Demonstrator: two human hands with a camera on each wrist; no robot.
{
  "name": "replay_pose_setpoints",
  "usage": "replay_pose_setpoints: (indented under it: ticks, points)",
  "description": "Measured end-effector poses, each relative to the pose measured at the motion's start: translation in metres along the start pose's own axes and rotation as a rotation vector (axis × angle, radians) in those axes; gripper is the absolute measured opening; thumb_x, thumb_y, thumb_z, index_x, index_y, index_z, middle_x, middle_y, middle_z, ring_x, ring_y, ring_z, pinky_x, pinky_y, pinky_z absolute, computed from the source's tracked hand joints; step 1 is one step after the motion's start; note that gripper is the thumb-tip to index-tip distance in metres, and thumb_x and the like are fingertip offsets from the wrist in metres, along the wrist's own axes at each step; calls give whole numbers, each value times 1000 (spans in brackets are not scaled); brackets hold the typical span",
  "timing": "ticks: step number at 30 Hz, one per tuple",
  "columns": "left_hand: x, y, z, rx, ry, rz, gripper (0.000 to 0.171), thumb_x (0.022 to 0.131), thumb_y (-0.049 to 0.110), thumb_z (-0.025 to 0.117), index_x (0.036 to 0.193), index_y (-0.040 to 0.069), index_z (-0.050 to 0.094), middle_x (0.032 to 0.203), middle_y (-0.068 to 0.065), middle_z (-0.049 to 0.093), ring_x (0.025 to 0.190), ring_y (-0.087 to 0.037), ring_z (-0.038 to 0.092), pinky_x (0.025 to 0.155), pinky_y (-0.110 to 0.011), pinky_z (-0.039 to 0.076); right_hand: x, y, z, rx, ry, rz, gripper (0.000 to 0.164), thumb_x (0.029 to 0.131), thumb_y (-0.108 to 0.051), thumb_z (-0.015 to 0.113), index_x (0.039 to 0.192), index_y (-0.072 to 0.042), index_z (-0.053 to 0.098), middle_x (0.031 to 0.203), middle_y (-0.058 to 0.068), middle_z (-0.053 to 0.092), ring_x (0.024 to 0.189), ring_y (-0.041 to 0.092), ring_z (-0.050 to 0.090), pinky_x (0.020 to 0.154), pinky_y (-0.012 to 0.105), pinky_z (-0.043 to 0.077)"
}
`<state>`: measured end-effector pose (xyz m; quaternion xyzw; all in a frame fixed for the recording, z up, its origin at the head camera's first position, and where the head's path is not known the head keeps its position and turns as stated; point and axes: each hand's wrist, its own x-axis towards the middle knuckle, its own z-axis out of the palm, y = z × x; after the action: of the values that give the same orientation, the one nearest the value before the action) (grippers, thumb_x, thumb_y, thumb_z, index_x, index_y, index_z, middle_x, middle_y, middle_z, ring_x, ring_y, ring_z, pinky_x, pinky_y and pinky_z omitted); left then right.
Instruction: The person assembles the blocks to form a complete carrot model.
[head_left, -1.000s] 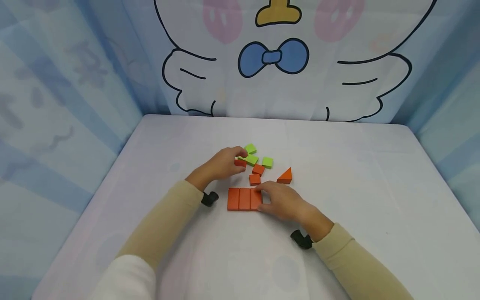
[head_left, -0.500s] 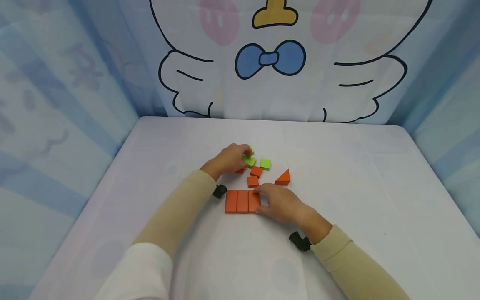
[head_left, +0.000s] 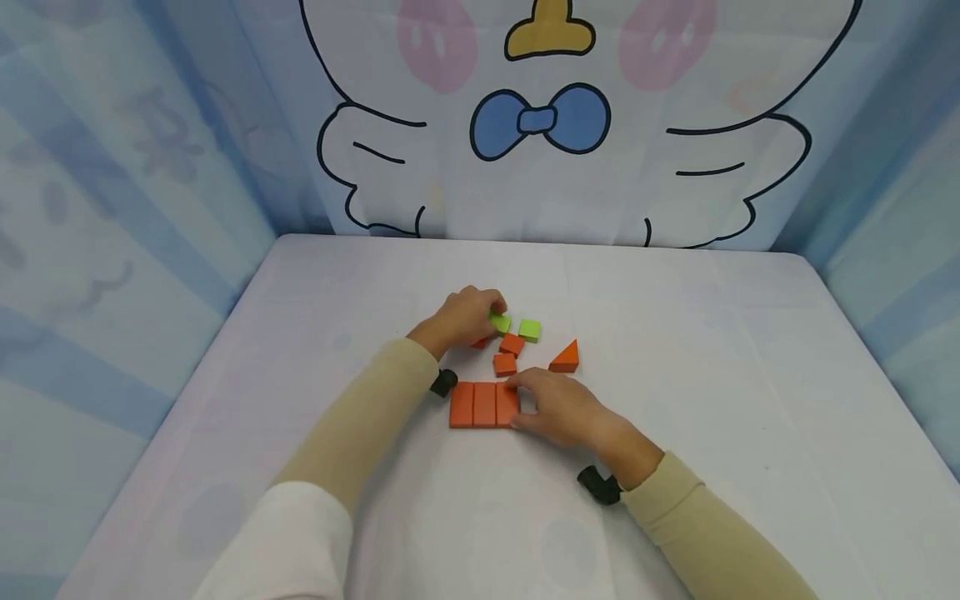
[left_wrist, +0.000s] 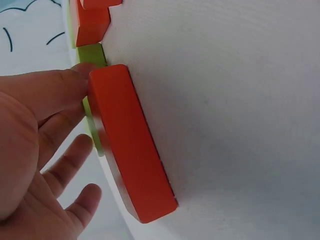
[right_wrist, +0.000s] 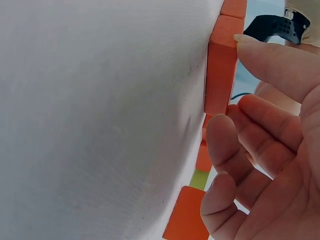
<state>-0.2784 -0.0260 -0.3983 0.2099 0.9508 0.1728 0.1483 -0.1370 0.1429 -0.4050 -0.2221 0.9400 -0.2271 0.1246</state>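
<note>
In the head view, my left hand (head_left: 467, 315) is at the far group of blocks, its thumb and finger pinching a green block (head_left: 500, 323) that the hand partly covers. An orange-red rectangular block (left_wrist: 132, 145) lies in front of those fingers in the left wrist view. Nearer to me, three orange-red rectangular blocks (head_left: 484, 405) lie side by side in a row. The right hand (head_left: 562, 407) holds the rightmost block (right_wrist: 221, 75) of that row by its two ends, thumb at the near end and fingertips at the far end.
Two small orange-red blocks, one (head_left: 505, 364) just beyond the row and another (head_left: 512, 344) behind it, lie on the white tabletop (head_left: 675, 333). A green square block (head_left: 529, 330) sits farther back. An orange triangular block (head_left: 566, 357) is beyond the right hand.
My left hand has moved rightward over the green blocks and now covers the farthest one. The right hand has kept its place at the row.
</note>
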Motion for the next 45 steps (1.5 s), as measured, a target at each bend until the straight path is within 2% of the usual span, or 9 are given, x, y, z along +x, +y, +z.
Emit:
replay_pose_setpoints:
  ticks: [4, 10, 16, 20, 23, 30, 33, 38, 45]
  points:
    - [-3, -1, -2, 11, 44, 38, 33, 95, 20, 70, 127, 14, 63, 123, -1, 62, 109, -20, 52, 102, -38, 42, 0, -1, 0, 6, -2, -1, 51, 90, -22, 76, 135, -3, 59, 133, 9, 60, 128, 27, 52, 107, 45, 40]
    - [-17, 1, -17, -75, 78, 103, 34, 94, 21, 72, 125, 11, 62, 124, -3, 63, 113, -20, 54, 103, -35, 43, 0, -2, 0, -14, -7, -1, 52, 91, -23, 76, 135, -3, 59, 133, 9, 60, 127, 28, 53, 106, 45, 41]
    - [-42, -1, -30, -111, 16, 120, 33, 93, 15, 74, 123, 8, 61, 122, -5, 63, 114, -19, 56, 103, -33, 44, -1, -3, -1, -29, -11, 3, 53, 91, -24, 76, 136, -3, 58, 134, 10, 59, 128, 29, 52, 106, 45, 41]
    - [-55, -7, -26, -76, -47, 156, 32, 91, 16, 77, 119, 7, 63, 115, -4, 65, 107, -19, 58, 98, -33, 47, -2, -3, -2, -31, -11, 1, 53, 91, -24, 76, 136, -3, 58, 135, 11, 59, 128, 30, 52, 106, 46, 41]
    - [-60, -12, -19, -57, -85, 179, 32, 89, 16, 79, 116, 7, 63, 111, -3, 66, 104, -18, 59, 96, -32, 48, -2, -3, -2, -33, -7, 1, 53, 91, -24, 76, 136, -3, 58, 135, 11, 59, 128, 30, 52, 106, 46, 41]
    - [-61, -17, -2, -26, -133, 108, 30, 91, 15, 76, 117, 8, 63, 111, -3, 65, 101, -18, 58, 93, -33, 49, -2, -1, -3, -30, -9, 0, 53, 91, -24, 75, 136, -3, 58, 135, 11, 59, 128, 30, 52, 107, 47, 41]
    - [-60, -21, 2, -55, -135, 84, 33, 91, 16, 76, 120, 9, 62, 117, -4, 65, 106, -18, 58, 96, -34, 49, -1, 0, -3, -33, -9, 0, 53, 91, -25, 76, 136, -3, 58, 135, 11, 59, 128, 30, 52, 106, 47, 41]
    - [-65, -32, -2, -121, -133, 26, 40, 92, 16, 74, 128, 10, 60, 129, -3, 63, 120, -19, 56, 101, -35, 46, 0, -1, -3, -24, -14, 3, 52, 91, -24, 76, 136, -3, 58, 134, 10, 59, 128, 30, 52, 107, 46, 41]
    - [-75, -46, -10, -117, -101, -17, 31, 92, 9, 72, 122, 10, 62, 123, -4, 64, 120, -22, 55, 104, -38, 44, 0, -3, -2, -38, -17, 3, 52, 92, -25, 75, 136, -3, 58, 136, 10, 59, 129, 30, 51, 108, 46, 40]
